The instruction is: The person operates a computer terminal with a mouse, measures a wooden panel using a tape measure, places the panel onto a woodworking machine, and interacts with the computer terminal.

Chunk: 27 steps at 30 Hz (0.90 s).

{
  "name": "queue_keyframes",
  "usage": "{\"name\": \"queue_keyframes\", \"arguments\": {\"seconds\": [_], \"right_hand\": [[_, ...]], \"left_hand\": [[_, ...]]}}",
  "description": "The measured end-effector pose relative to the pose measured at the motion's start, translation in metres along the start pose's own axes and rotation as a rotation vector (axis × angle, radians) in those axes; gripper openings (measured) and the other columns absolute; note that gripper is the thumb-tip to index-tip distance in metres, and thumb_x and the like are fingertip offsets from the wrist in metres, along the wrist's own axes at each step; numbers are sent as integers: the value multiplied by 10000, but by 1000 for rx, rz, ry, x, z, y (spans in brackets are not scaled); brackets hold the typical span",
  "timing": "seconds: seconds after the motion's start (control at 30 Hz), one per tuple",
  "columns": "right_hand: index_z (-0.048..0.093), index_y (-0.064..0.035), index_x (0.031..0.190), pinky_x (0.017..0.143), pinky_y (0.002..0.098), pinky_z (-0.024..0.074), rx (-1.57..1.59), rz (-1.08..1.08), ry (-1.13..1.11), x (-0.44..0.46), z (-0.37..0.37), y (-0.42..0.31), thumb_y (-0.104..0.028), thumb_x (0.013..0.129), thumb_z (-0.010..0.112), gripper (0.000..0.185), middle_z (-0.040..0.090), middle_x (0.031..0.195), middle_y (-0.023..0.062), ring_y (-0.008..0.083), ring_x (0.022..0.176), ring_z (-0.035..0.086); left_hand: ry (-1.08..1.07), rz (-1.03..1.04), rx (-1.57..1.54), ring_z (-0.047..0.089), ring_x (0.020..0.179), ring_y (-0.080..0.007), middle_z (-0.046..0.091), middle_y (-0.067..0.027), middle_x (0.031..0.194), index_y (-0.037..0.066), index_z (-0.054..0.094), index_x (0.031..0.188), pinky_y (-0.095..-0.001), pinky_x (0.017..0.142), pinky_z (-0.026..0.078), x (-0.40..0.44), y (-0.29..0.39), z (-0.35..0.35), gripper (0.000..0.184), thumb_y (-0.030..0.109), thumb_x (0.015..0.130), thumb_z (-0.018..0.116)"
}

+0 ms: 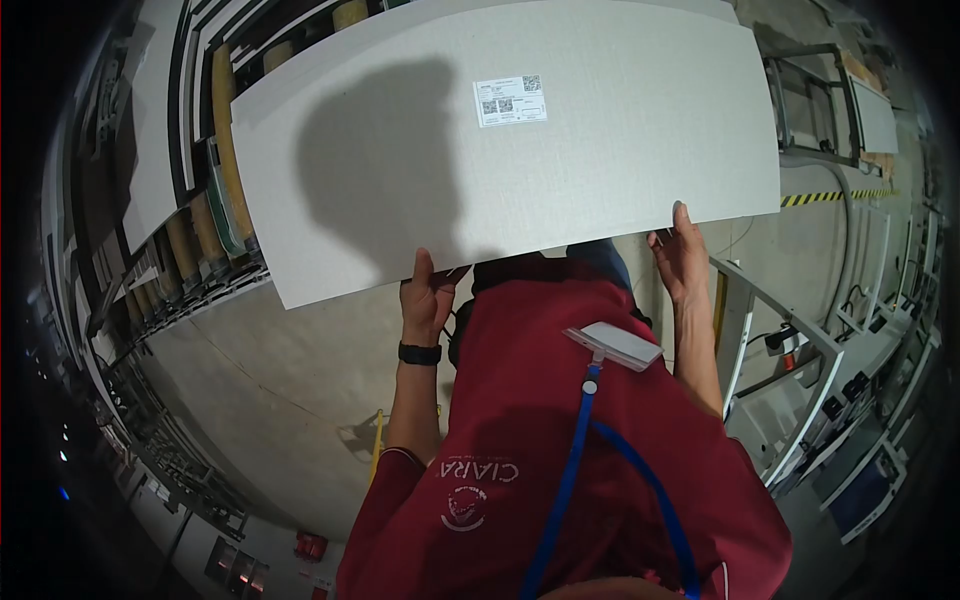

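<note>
A large pale board (600,130) spans the upper middle of the view, slightly tilted, with a white printed label (511,101) on its face. My left hand (430,290), with a dark watch band on the wrist, grips the near edge left of the middle. Its thumb lies on top and the fingers go underneath. Towards the right end of the same edge, my right hand (682,253) has its thumb over the face and fingers curled below, partly hidden by the board. A head-shaped shadow falls across the board's left half.
A roller conveyor (190,240) runs along the left, partly under the board. At right stand a metal frame (790,340) and a dark rack (815,100). Yellow-black striped tape (830,197) marks the floor. A badge (620,345) hangs from a blue lanyard on my chest.
</note>
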State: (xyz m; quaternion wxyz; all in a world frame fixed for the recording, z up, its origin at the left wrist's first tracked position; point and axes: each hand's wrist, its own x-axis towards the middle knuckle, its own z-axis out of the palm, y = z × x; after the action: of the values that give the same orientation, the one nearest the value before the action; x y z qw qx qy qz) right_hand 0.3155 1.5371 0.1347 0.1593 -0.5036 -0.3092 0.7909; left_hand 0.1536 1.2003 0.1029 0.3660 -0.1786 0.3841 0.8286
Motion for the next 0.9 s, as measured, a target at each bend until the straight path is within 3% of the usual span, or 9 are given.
{"name": "queue_keyframes", "arguments": {"seconds": [0.1, 0.27, 0.7, 0.77, 0.9], "right_hand": [[609, -113, 998, 805, 328, 460, 19, -3, -27, 0, 1, -1, -328, 889, 700, 258, 638, 1006, 8, 148, 922, 584], [607, -97, 1105, 907, 349, 441, 9, -7, -47, -3, 5, -2, -350, 909, 665, 325, 605, 1083, 14, 169, 1038, 545], [592, -70, 1143, 880, 330, 528, 80, -36, -51, 0, 5, 0, -294, 927, 643, 315, 616, 1145, 52, 174, 1055, 599], [605, -69, 1064, 956, 412, 506, 117, -46, -70, 0, 8, -1, -250, 903, 679, 253, 643, 1090, 52, 206, 1062, 608], [605, -66, 1060, 952, 406, 516, 156, -59, -66, 1, 8, 1, -242, 904, 677, 246, 643, 1094, 57, 203, 1051, 617]], "left_hand": [[-13, 4, -24, 539, 1211, -257, 565, -83, 1306, 65, 490, 1320, -486, 1060, 419, 1, 0, -2, 458, 360, 974, 542], [-26, -2, -22, 561, 1184, -264, 579, -82, 1285, 66, 504, 1307, -497, 1045, 433, 2, -2, -8, 435, 345, 975, 546], [-26, -18, -36, 560, 1186, -276, 583, -96, 1276, 54, 505, 1305, -506, 1045, 432, 2, -1, -10, 438, 328, 969, 562], [-64, -26, 35, 510, 1243, -279, 527, -98, 1342, 70, 447, 1364, -494, 1074, 404, 3, 0, -11, 508, 382, 973, 536], [-50, -29, 49, 503, 1249, -275, 514, -94, 1354, 71, 432, 1374, -492, 1079, 400, 3, -1, -13, 525, 385, 968, 544]]}}
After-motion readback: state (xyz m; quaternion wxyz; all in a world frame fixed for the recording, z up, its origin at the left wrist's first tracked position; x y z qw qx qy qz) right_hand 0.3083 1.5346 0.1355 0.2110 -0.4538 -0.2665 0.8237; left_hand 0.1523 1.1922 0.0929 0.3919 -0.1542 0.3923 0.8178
